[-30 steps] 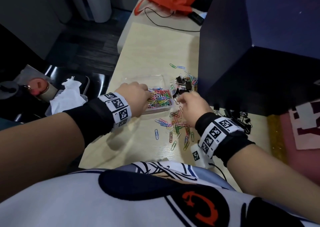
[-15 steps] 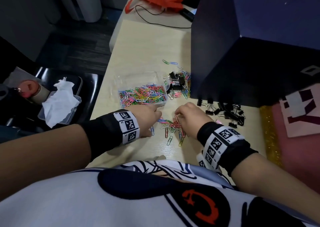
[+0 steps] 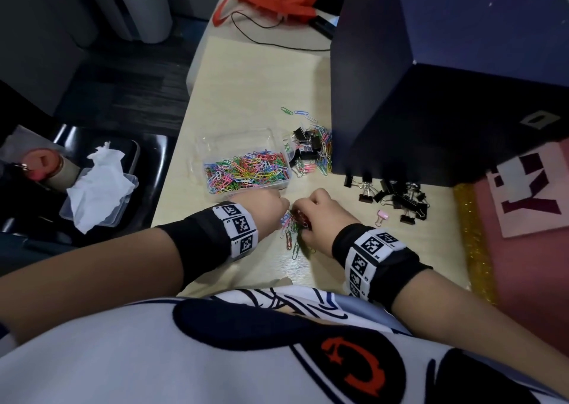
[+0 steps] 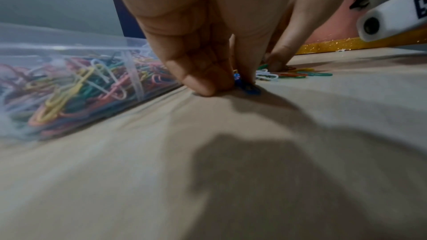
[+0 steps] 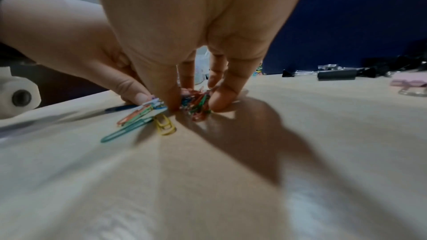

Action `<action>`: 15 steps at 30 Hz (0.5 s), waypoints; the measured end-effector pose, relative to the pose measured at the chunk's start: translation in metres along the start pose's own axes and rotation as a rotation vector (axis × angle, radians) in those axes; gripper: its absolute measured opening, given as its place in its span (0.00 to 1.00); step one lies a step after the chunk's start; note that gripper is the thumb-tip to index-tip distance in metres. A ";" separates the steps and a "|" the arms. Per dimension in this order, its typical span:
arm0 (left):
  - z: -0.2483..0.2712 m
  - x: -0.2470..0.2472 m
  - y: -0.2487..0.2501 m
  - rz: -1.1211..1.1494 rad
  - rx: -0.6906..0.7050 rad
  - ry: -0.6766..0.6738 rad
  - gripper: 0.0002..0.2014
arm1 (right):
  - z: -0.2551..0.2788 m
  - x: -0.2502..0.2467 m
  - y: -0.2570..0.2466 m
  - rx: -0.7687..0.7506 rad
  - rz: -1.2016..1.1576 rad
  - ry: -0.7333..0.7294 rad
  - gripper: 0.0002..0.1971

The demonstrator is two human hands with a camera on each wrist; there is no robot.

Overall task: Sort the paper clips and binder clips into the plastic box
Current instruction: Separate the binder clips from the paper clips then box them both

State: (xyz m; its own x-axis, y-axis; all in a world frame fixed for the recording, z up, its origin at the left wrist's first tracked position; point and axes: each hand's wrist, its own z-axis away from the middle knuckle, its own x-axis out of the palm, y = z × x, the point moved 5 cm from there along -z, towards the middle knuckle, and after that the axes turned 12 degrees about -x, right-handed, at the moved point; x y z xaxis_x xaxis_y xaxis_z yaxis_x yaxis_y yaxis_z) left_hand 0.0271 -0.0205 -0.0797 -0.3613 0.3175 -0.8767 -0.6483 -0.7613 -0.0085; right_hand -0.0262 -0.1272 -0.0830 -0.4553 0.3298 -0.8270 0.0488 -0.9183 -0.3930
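Head view shows two hands close together at the middle of the frame, low on a pale table (image 3: pixel 246 89). Between them sits a little pile of paper clips (image 3: pixel 291 225) in many colors. The left hand (image 3: pixel 261 208) is bent, and its fingertips pinch some clips from the pile. In the left wrist view, the thumb and a finger squeeze a blue clip (image 4: pixel 246 87) against the table. The right hand (image 3: pixel 320 215) is curled too. In the right wrist view, its fingers (image 5: pixel 221 98) are closed around a bunch of red and green clips (image 5: pixel 196 105). A yellow clip (image 5: pixel 165 125) and a teal clip (image 5: pixel 124 132) lie flat just below and to the left of the bunch.

The plastic box (image 3: pixel 243 145) sits just above the left hand. It is clear, and its lower part is full of colored paper clips (image 3: pixel 246 169). To the right of the box, more clips and some black binder clips (image 3: pixel 311 148) are mixed in a heap beside a big dark blue box (image 3: pixel 431 65). More black binder clips (image 3: pixel 397 197) lie at the right, with one pink binder clip (image 3: pixel 382 215) near them.

A red bag (image 3: pixel 277 0) lies at the top of the frame. White tissue (image 3: pixel 98 182) is at the left.
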 end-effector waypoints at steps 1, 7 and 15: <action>0.000 0.000 0.000 0.004 0.004 0.001 0.13 | -0.002 0.000 -0.001 -0.007 0.015 0.006 0.20; 0.001 0.003 0.000 0.008 0.017 -0.020 0.11 | -0.007 -0.004 0.005 0.029 0.027 0.043 0.12; 0.006 -0.019 -0.013 0.160 0.024 0.040 0.12 | -0.014 -0.033 0.013 0.151 -0.069 0.138 0.10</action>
State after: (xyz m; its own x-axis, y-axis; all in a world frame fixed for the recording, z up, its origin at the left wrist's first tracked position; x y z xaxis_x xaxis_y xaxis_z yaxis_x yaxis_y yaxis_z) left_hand 0.0382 -0.0134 -0.0604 -0.4345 0.1697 -0.8845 -0.6006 -0.7864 0.1442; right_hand 0.0021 -0.1467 -0.0670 -0.3263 0.4102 -0.8517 -0.1166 -0.9115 -0.3943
